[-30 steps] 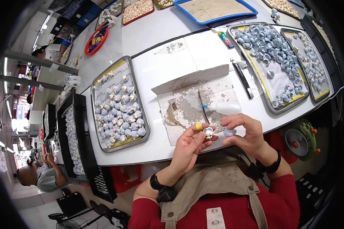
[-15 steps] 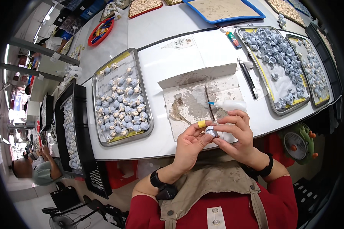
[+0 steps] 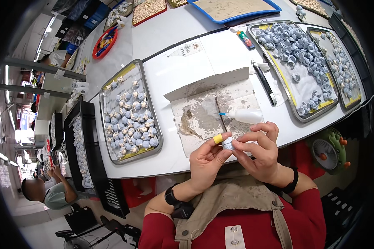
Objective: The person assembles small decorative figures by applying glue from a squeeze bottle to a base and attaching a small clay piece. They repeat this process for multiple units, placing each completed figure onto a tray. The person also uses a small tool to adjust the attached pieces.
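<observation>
A small, rounded blue-grey piece is pinched between my two hands in front of my chest, over the table's near edge. My left hand, with a yellow band round its index finger, grips it from the left with thumb and index finger. From the other side my right hand closes thumb and fingertips on it, its other fingers curled above. Just beyond lies an opened, stained cardboard sheet. On it rests a white squeeze bottle with a blue tip pointing left.
On the left, a metal tray holds many blue-and-cream pieces. Another tray on the right carries loose blue-grey cup-shaped pieces. Near it lies a black-handled tool. Farther back are a blue tray and a red basket.
The piece has turned between my fingers and now shows a smoother blue-grey side. Both hands stay close together on it; the whole view has shifted slightly.
</observation>
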`<state>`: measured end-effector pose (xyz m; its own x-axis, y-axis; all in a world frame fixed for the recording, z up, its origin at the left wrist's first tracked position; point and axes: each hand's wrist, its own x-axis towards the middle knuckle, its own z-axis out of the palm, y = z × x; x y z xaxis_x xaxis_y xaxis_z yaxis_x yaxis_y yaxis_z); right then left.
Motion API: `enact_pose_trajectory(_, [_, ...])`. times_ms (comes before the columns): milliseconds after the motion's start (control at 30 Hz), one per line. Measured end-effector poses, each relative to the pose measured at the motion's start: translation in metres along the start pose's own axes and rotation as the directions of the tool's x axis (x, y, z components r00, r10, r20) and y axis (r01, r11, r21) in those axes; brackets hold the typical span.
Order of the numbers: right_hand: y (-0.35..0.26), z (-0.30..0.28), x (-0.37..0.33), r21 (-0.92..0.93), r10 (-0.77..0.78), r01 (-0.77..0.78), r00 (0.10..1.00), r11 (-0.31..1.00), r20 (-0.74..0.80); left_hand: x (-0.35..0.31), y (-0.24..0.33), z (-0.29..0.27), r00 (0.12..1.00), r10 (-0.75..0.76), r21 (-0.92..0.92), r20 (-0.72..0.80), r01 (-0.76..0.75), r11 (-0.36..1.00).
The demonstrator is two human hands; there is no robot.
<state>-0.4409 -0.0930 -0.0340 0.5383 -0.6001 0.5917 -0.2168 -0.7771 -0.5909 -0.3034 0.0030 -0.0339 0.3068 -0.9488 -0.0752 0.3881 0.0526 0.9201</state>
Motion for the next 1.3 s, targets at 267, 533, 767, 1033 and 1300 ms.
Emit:
enact_pose_trajectory(267, [0.004,-0.006,0.005,0.061,0.007,-0.01,0.999,0.998,0.048,-0.003,0.001,-0.01,0.996,-0.056,0.197,0.073,0.04,0.98])
enact_pose_trajectory(533, [0.018,-0.017,0.016,0.635,0.167,-0.397,0.905,0.662,0.391,0.0,0.007,-0.005,0.975,-0.016,-0.055,0.223,0.029,0.998])
enact_pose_trajectory(767, [0.024,-0.015,0.01,0.656,0.076,-0.457,0.849,0.6,0.522,-0.005,-0.003,-0.005,0.987,-0.049,-0.048,0.15,0.057,0.997])
enact_pose_trajectory(1033, [0.027,-0.012,0.003,0.734,-0.014,-0.276,0.932,0.62,0.362,-0.002,0.002,-0.004,0.975,0.057,0.215,0.212,-0.104,0.971])
enact_pose_trajectory(1300, [0.029,-0.015,0.0,0.771,-0.032,-0.239,0.947,0.591,0.319,-0.001,0.004,0.002,0.965,0.059,0.254,0.257,-0.126,0.959])
